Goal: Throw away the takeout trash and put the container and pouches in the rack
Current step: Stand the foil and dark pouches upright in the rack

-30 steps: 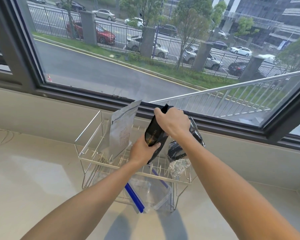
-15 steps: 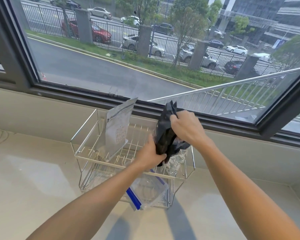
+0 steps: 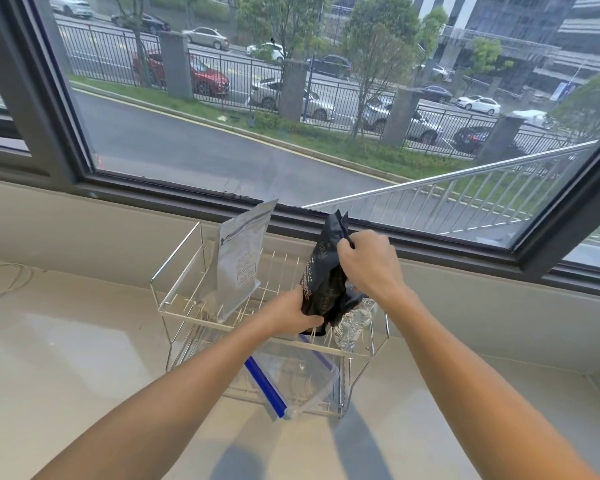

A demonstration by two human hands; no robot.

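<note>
A two-tier wire rack [image 3: 174, 271] stands on the pale counter by the window. A silver pouch [image 3: 240, 261] leans upright in the left of its upper tier. Over the upper tier's right side I hold a black pouch [image 3: 323, 275] upright: my left hand [image 3: 291, 311] grips its bottom and my right hand [image 3: 369, 263] pinches its top edge. A crinkled silver foil pouch [image 3: 355, 322] sits just behind and right of it in the rack. A clear plastic container [image 3: 302, 379] with a blue-edged lid rests in the lower tier.
The beige counter [image 3: 66, 358] spreads left and right of the rack. A low wall and a dark window frame [image 3: 153, 188] run right behind it. A thin white cord [image 3: 4, 282] lies at the far left.
The black pouch has been turned more upright and shifted slightly right over the upper tier. My right hand has slid along its top edge, and my left hand stays under it.
</note>
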